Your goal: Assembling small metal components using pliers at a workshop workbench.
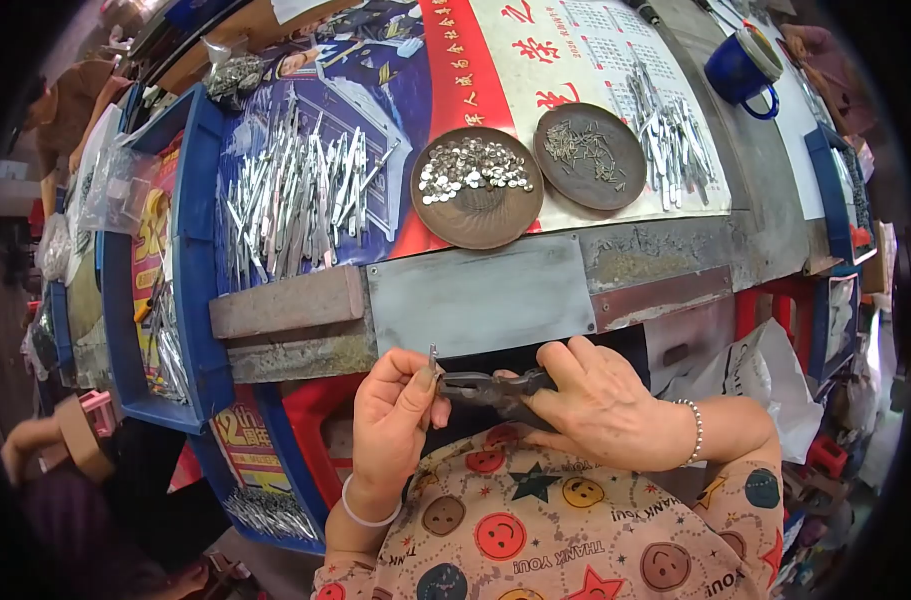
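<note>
My left hand (397,410) is closed, with thumb and fingers pinching a small silvery metal piece (433,354) whose tip sticks up above the thumb. Its exact kind is too small to make out. My right hand (605,400) wraps round the handles of dark metal pliers (490,386). The jaws of the pliers point left and reach the left fingertips; whether they touch the metal piece is hidden there. Both hands are in front of my body, just below the near edge of a pale metal plate (480,297) on the bench.
A brown dish (480,222) holds small shiny discs; another dish (607,190) holds thin pins. Piles of slim metal strips (295,205) lie left and right (672,145). Blue trays (200,215) stand at left. A blue mug (740,75) is far right. Co-workers sit at both sides.
</note>
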### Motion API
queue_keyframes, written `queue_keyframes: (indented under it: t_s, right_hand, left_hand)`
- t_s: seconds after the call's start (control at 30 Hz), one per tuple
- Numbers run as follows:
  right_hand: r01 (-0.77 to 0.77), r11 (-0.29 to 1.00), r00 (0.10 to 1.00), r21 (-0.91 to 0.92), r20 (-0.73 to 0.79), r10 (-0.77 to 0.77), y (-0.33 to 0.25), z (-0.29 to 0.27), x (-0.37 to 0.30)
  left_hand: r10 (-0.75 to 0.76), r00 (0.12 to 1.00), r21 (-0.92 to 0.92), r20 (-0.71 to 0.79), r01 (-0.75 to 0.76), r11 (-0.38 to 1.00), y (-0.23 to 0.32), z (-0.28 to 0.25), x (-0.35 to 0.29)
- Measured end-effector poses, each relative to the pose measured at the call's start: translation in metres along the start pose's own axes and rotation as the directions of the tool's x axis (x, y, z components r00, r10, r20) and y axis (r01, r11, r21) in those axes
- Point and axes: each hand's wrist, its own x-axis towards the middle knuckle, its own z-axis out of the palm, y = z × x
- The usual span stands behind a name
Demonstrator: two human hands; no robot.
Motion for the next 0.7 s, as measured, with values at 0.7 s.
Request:
queue_keyframes:
  t_s: [0.7]
  right_hand:
    - [0.0,0.974,0.997,0.225,0.078,-0.018,-0.004,0.007,0.005]
  left_hand:
    - [0.154,0.988,0.174,-0.001,-0.151,0.973,-0.013,-0.011,-0.005]
